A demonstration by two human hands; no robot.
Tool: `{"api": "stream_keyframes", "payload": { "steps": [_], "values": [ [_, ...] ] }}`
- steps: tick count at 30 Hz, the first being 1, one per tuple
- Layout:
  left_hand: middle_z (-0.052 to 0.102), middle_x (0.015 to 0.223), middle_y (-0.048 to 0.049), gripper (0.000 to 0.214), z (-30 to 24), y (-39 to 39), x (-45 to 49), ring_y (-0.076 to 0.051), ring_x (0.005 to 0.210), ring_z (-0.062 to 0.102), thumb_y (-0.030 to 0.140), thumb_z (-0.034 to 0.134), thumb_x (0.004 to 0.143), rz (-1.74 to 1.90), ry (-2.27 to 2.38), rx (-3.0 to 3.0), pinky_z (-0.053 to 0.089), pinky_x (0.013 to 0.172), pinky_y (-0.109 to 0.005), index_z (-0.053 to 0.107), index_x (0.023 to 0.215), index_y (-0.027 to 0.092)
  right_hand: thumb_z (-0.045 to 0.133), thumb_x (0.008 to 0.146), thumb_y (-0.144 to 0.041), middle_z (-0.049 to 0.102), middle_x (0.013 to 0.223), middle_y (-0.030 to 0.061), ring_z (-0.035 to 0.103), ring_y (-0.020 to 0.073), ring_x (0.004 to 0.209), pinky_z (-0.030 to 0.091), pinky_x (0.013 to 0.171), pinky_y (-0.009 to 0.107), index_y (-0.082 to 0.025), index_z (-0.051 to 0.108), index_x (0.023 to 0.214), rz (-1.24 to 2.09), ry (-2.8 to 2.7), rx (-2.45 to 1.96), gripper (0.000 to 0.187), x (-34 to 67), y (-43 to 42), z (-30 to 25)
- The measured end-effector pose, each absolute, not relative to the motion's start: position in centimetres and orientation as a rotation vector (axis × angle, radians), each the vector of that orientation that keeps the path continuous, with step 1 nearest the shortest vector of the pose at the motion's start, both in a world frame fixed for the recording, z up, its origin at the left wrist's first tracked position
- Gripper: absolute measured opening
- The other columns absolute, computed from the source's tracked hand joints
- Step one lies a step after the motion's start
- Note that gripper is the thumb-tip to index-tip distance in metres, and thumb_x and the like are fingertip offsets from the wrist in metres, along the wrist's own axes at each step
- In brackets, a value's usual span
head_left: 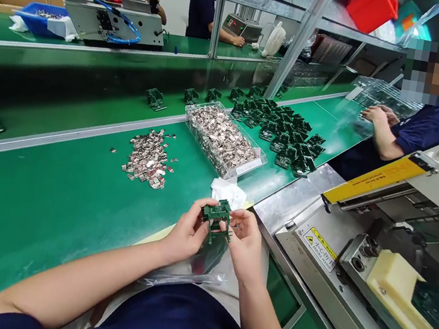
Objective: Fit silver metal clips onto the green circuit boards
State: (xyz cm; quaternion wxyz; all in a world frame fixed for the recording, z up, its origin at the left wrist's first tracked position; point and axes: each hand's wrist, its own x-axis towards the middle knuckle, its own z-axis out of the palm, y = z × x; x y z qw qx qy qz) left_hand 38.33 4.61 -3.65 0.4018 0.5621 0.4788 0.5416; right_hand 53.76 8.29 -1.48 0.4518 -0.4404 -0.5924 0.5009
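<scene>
One small green circuit board (216, 219), gripped between two hands just above the near edge of the green table (48, 203). Left hand (186, 235) clamped on the board's left side, fingers (200, 212) curled over its top corner; right hand (245, 242) pinching the right side, thumb and fingers closed on the edge.

Beyond the hands, one crumpled white cloth (228, 191), touching the near end of one clear plastic tray (260, 160) heaped with small metal parts, too many to count. Left of the tray, one loose scatter of the same metal parts (148, 157), flat on the table. Right of the tray, one dense pile of green boards (284, 130), uncountable, plus four or so single boards trailing leftward along the conveyor belt (66, 99).

Under the wrists, one clear plastic bag (184, 276) draped over the lap. At right, one metal machine (376, 258) with a yellow warning label, close beside the right hand. Farther right, one co-worker's hand (375, 113) resting on clear trays. Across the belt, two more people at a second machine (105, 16).
</scene>
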Motion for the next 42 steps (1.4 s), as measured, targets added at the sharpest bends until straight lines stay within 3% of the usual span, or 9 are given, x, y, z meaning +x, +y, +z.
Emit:
{"api": "stream_keyframes", "payload": {
  "steps": [3,5,9,16,21,26,33,39,42],
  "values": [
    [0.06,0.106,-0.0083,0.035,-2.8,4.6,39.4,-0.018,0.088,0.059,0.026,0.046,0.095,1.283,1.188,1.446,0.05,0.078,-0.031,0.041,0.13,0.022,0.072,0.082,-0.031,0.052,0.133,0.0113,0.054,0.0252,0.114,0.052,0.083,0.036,-0.026,0.045,0.138,0.949,-1.801,-0.967,0.062,56.7,7.6,0.1],
    [0.061,0.105,-0.0087,0.035,-1.8,4.7,40.9,-0.019,0.087,0.061,0.025,0.046,0.095,1.189,1.089,1.525,0.052,0.079,-0.033,0.043,0.13,0.022,0.074,0.082,-0.03,0.048,0.141,0.0103,0.047,0.0274,0.126,0.048,0.095,0.041,-0.029,0.039,0.144,0.763,-1.989,-0.87,0.071,59.4,6.8,1.6],
    [0.067,0.103,-0.0082,0.048,1.4,6.6,45.4,-0.021,0.087,0.066,0.024,0.052,0.092,0.915,0.734,1.684,0.057,0.077,-0.035,0.039,0.139,0.026,0.076,0.08,-0.041,0.063,0.122,0.0094,0.058,0.0284,0.114,0.049,0.098,0.046,-0.027,0.052,0.133,0.575,-1.992,-0.896,0.06,67.0,4.2,4.1],
    [0.051,0.141,-0.0193,0.067,7.5,14.5,61.7,-0.034,0.132,0.048,0.033,0.073,0.077,0.932,0.482,2.086,0.039,0.11,-0.052,0.047,0.136,0.015,0.083,0.067,-0.047,0.058,0.124,0.0138,0.057,0.0335,0.117,0.045,0.101,0.055,-0.016,0.054,0.129,-0.141,-0.807,-1.249,0.076,81.8,-1.0,4.4],
    [0.063,0.125,-0.0205,0.079,8.9,17.3,69.9,-0.036,0.118,0.059,0.035,0.084,0.063,0.734,0.518,1.969,0.048,0.101,-0.052,0.053,0.13,0.011,0.085,0.064,-0.04,0.064,0.111,0.0111,0.061,0.0278,0.108,0.047,0.099,0.05,-0.016,0.055,0.126,-0.068,-0.835,-1.339,0.073,86.1,0.8,5.8],
    [0.068,0.114,-0.0128,0.061,8.6,17.1,64.5,-0.027,0.106,0.066,0.029,0.082,0.066,0.951,0.464,1.584,0.05,0.1,-0.048,0.058,0.122,0.016,0.08,0.067,-0.049,0.067,0.108,0.0118,0.064,0.0267,0.1,0.051,0.089,0.043,-0.018,0.055,0.127,0.017,-1.174,-1.547,0.072,86.1,4.3,7.3],
    [0.061,0.127,-0.0111,0.06,2.5,14.7,49.8,-0.031,0.122,0.057,0.04,0.081,0.067,0.696,0.828,1.537,0.039,0.111,-0.053,0.057,0.12,0.023,0.071,0.078,-0.054,0.068,0.114,0.0076,0.062,0.0276,0.11,0.047,0.095,0.045,-0.027,0.053,0.13,0.226,-1.58,-1.732,0.061,85.8,7.0,7.5],
    [0.037,0.154,-0.0066,0.065,-1.0,14.3,48.7,-0.036,0.139,0.039,0.044,0.085,0.061,0.545,0.804,1.522,0.031,0.114,-0.059,0.06,0.119,0.03,0.052,0.087,-0.064,0.05,0.142,0.0129,0.045,0.032,0.131,0.034,0.108,0.053,-0.023,0.041,0.145,-0.308,-1.543,-1.775,0.072,85.8,4.4,4.7],
    [0.034,0.155,-0.0086,0.064,-1.2,14.8,49.3,-0.035,0.141,0.036,0.044,0.084,0.061,0.445,0.732,1.564,0.027,0.115,-0.059,0.06,0.119,0.029,0.049,0.087,-0.063,0.051,0.139,0.0172,0.046,0.0333,0.129,0.033,0.109,0.053,-0.016,0.046,0.14,-0.507,-1.242,-1.898,0.071,87.5,-0.1,1.9]
  ]
}}
